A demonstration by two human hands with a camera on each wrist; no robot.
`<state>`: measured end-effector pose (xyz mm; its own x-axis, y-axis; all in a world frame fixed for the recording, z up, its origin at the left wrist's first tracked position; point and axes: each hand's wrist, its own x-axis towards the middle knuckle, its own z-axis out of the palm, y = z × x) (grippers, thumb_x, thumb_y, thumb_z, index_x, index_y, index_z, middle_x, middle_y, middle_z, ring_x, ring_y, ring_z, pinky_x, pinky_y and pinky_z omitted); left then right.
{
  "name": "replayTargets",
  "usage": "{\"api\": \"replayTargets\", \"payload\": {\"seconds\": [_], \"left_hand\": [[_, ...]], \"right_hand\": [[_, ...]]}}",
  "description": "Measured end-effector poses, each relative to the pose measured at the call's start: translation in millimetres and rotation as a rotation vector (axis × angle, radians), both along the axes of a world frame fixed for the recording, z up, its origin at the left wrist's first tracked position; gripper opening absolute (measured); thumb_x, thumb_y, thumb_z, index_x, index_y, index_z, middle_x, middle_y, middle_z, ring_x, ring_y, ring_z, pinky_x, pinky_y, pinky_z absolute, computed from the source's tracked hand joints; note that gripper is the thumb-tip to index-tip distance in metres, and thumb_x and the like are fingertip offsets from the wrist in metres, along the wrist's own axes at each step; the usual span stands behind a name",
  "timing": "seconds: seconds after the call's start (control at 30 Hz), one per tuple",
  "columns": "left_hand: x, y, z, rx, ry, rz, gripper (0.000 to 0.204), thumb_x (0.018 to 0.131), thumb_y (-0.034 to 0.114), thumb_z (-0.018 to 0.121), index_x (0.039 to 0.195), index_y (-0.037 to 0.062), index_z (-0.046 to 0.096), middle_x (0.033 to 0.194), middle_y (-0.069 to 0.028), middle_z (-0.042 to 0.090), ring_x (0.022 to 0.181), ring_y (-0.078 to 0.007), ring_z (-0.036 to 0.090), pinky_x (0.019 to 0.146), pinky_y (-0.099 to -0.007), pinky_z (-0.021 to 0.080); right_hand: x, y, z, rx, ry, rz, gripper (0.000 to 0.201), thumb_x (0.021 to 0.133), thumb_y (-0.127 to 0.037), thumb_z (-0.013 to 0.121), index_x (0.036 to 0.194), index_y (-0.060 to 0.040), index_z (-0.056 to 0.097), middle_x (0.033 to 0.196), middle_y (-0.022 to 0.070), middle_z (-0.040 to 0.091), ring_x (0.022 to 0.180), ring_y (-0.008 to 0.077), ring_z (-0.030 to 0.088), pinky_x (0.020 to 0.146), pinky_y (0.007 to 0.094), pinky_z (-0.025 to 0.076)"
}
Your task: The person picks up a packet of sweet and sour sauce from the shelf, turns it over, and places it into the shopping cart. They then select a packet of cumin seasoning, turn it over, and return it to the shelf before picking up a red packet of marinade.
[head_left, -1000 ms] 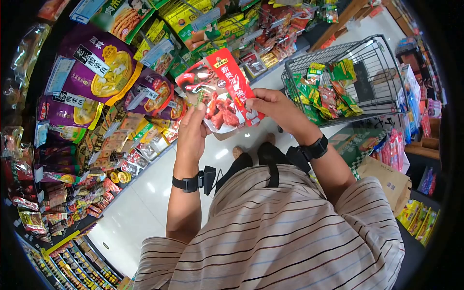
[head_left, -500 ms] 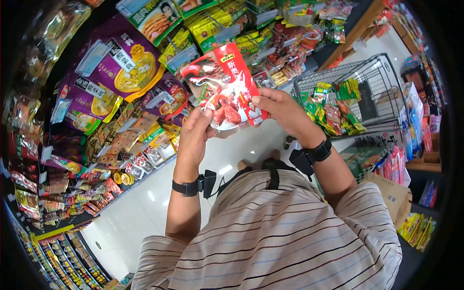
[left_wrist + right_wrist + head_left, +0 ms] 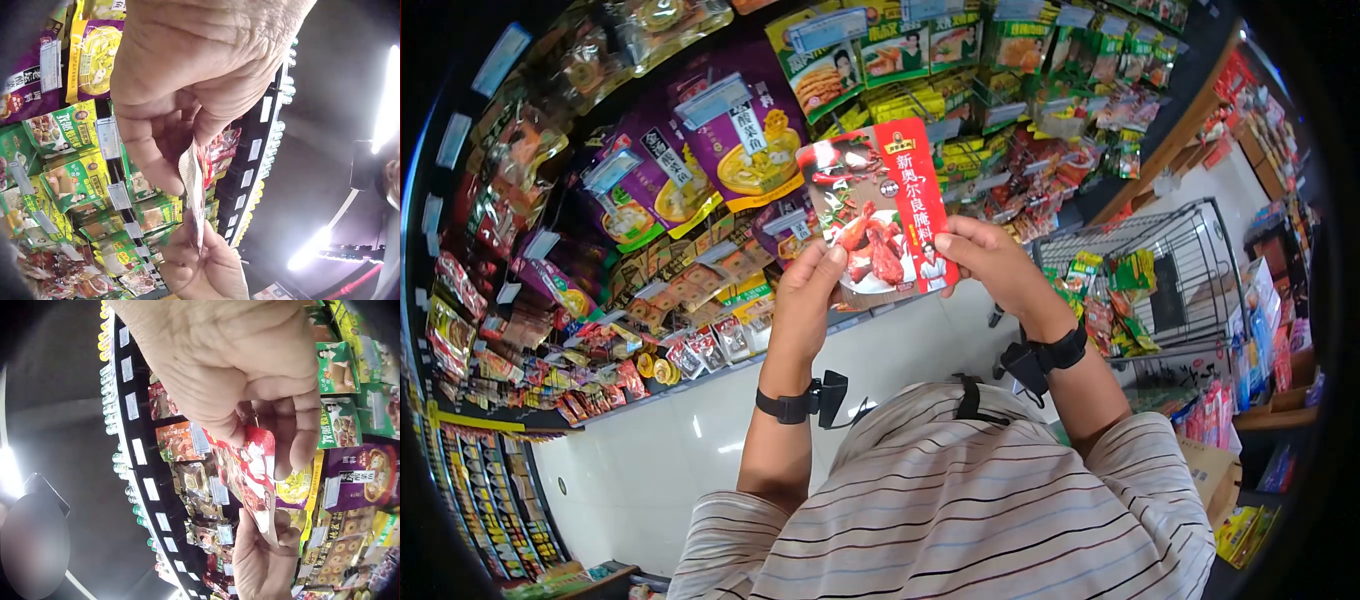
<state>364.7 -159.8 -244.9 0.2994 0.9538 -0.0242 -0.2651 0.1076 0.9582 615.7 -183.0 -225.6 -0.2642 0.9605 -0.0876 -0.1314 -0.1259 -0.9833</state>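
A flat red and brown packet of marinade point(image 3: 870, 222), with chicken pieces pictured on its front, is held upright facing the head camera. My left hand point(image 3: 802, 305) pinches its lower left corner, thumb on the front. At the lower right edge, my right hand point(image 3: 995, 268) grips it between thumb and fingers. In the left wrist view the packet point(image 3: 196, 181) shows nearly edge-on between the two hands. The right wrist view has the packet's red end point(image 3: 256, 453) under the right thumb, and the left hand point(image 3: 259, 565) at the other end.
Shelves of hanging packets stand in front, among them large purple pouches point(image 3: 750, 140) and green packets point(image 3: 895, 50). A wire shopping cart point(image 3: 1190, 260) on the right holds several green and yellow packets point(image 3: 1135, 272). Pale floor point(image 3: 670, 450) lies below left.
The head view has turned, so the shelves sit further right and the cart lower. Both hands keep hold of the packet, which now stands straighter and shows less glare.
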Motion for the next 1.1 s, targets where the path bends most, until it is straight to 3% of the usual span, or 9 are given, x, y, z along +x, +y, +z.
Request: {"api": "replayTargets", "payload": {"seconds": [0.03, 0.3, 0.47, 0.53, 0.63, 0.87, 0.97, 1.1], "left_hand": [[-4, -1, 2, -0.001, -0.009, -0.013, 0.032, 0.102, 0.025, 0.055, 0.126, 0.0039, 0.058, 0.106, -0.0014, 0.068, 0.092, -0.0079, 0.065, 0.077, -0.0257, 0.052], [-10, -6, 19, 0.057, 0.046, 0.027, 0.029, 0.101, 0.026, 0.057, 0.122, 0.0062, 0.061, 0.104, 0.0019, 0.068, 0.089, -0.0038, 0.062, 0.075, -0.0215, 0.049], [-11, -5, 40, 0.193, 0.135, 0.045, 0.04, 0.1, 0.023, 0.058, 0.132, 0.0, 0.056, 0.114, -0.0013, 0.064, 0.102, -0.008, 0.06, 0.086, -0.0246, 0.049], [-2, -8, 61, 0.111, 0.001, 0.067, 0.038, 0.1, 0.024, 0.058, 0.13, 0.0005, 0.057, 0.111, -0.0005, 0.065, 0.1, -0.0066, 0.06, 0.085, -0.0235, 0.049], [-4, 2, 70, 0.156, -0.008, 0.018, 0.028, 0.1, 0.024, 0.058, 0.119, 0.0032, 0.061, 0.104, 0.0015, 0.066, 0.089, -0.0047, 0.061, 0.078, -0.022, 0.05], [-3, 14, 106, 0.265, 0.044, -0.021, 0.03, 0.102, 0.027, 0.056, 0.119, 0.0031, 0.062, 0.102, 0.0037, 0.064, 0.094, -0.0032, 0.057, 0.082, -0.0213, 0.046], [-6, 28, 109, 0.313, 0.025, -0.05, 0.03, 0.101, 0.022, 0.056, 0.124, 0.002, 0.058, 0.109, -0.0026, 0.068, 0.095, -0.0084, 0.065, 0.083, -0.0262, 0.053], [-6, 33, 121, 0.35, 0.035, -0.054, 0.03, 0.102, 0.019, 0.054, 0.126, 0.0006, 0.057, 0.112, -0.0047, 0.068, 0.096, -0.0091, 0.065, 0.084, -0.0261, 0.053]], "right_hand": [[-3, -1, 4, 0.007, 0.0, 0.001, 0.032, 0.1, -0.027, 0.056, 0.118, -0.0012, 0.062, 0.095, 0.0019, 0.068, 0.077, 0.008, 0.064, 0.065, 0.026, 0.055], [-7, -7, 28, 0.069, 0.014, 0.02, 0.031, 0.101, -0.027, 0.055, 0.117, -0.0009, 0.062, 0.099, 0.003, 0.067, 0.079, 0.0092, 0.064, 0.064, 0.0268, 0.056], [-9, 0, 27, 0.157, -0.038, -0.053, 0.028, 0.101, -0.027, 0.057, 0.115, -0.0034, 0.063, 0.096, -0.0019, 0.066, 0.08, 0.0043, 0.06, 0.068, 0.0225, 0.051], [-10, 3, 36, 0.153, -0.012, -0.048, 0.028, 0.101, -0.026, 0.057, 0.115, -0.0033, 0.063, 0.095, -0.0012, 0.066, 0.08, 0.0042, 0.061, 0.068, 0.0224, 0.051], [-7, 5, 54, 0.146, -0.015, -0.011, 0.03, 0.102, -0.026, 0.056, 0.117, -0.0015, 0.062, 0.091, 0.0023, 0.067, 0.075, 0.0078, 0.064, 0.062, 0.0241, 0.053], [-4, 12, 84, 0.226, -0.005, 0.006, 0.032, 0.102, -0.028, 0.055, 0.118, -0.0006, 0.06, 0.091, 0.0032, 0.067, 0.072, 0.0097, 0.065, 0.059, 0.0257, 0.055], [-5, 11, 99, 0.256, -0.008, -0.007, 0.03, 0.102, -0.028, 0.054, 0.116, -0.0011, 0.06, 0.09, 0.0028, 0.067, 0.072, 0.0091, 0.065, 0.059, 0.0259, 0.055], [-7, 14, 106, 0.333, -0.012, -0.025, 0.029, 0.102, -0.028, 0.054, 0.113, -0.0019, 0.061, 0.089, 0.0022, 0.067, 0.07, 0.009, 0.066, 0.059, 0.026, 0.055]]}}
